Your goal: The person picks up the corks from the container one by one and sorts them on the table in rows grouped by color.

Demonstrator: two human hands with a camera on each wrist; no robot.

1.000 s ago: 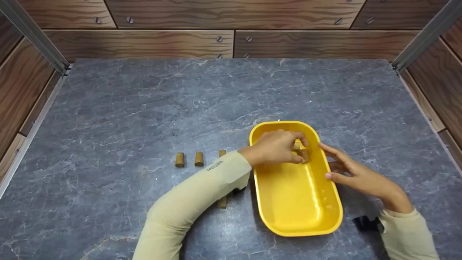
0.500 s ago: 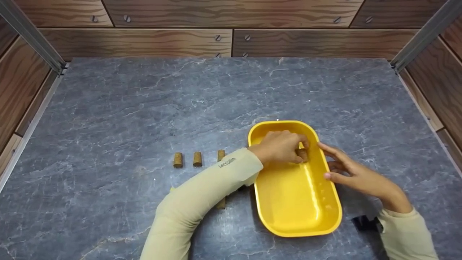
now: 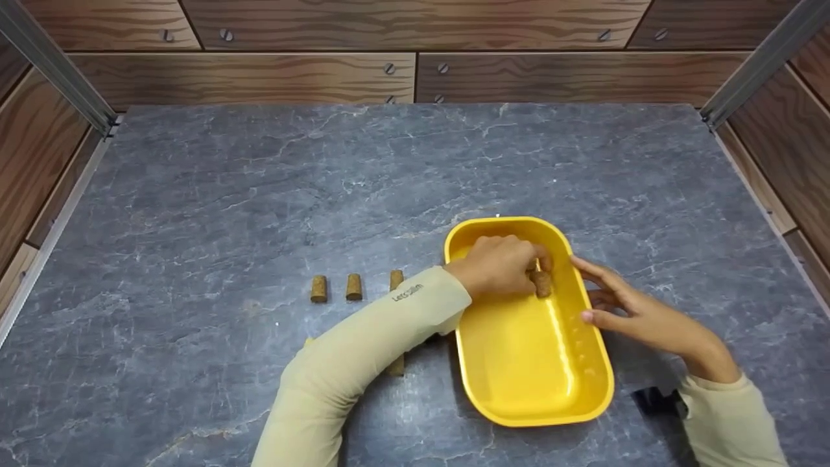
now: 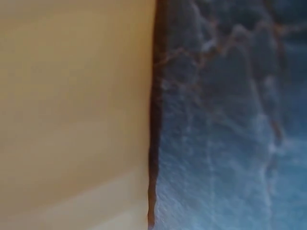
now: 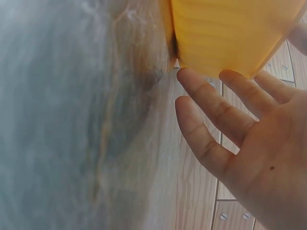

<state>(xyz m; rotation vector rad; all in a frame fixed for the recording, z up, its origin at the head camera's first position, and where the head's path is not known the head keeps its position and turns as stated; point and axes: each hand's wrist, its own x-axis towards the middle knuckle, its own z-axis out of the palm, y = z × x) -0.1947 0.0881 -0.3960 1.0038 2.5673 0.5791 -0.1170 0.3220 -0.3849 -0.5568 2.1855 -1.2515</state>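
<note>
A yellow plastic tub [image 3: 528,363] stands on the table, its long side running front to back. My left hand [image 3: 499,264] reaches over its left rim, the fingers curled down inside near the far end. Between thumb and forefinger it pinches a cork, mostly hidden by the hand. Another cork [image 3: 542,283] lies just beside the fingertips, near the tub's right wall. Outside that wall, my right hand [image 3: 626,308] rests its fingertips and thumb against the tub; in the right wrist view its fingers [image 5: 213,108] are fairly straight beside the yellow wall [image 5: 230,33].
Left of the tub lie two corks, one cork [image 3: 319,288] and another cork [image 3: 353,287]. More corks [image 3: 396,279] are partly covered by the left sleeve [image 3: 369,350]. Wood-patterned panels [image 3: 253,78] border the grey marbled table [image 3: 246,181]. The left wrist view shows mostly blurred sleeve and tabletop.
My left hand and forearm have shifted slightly right within the tub, and the fingers have curled in closer. The cork beside the fingertips shows more plainly. The right hand stays put.
</note>
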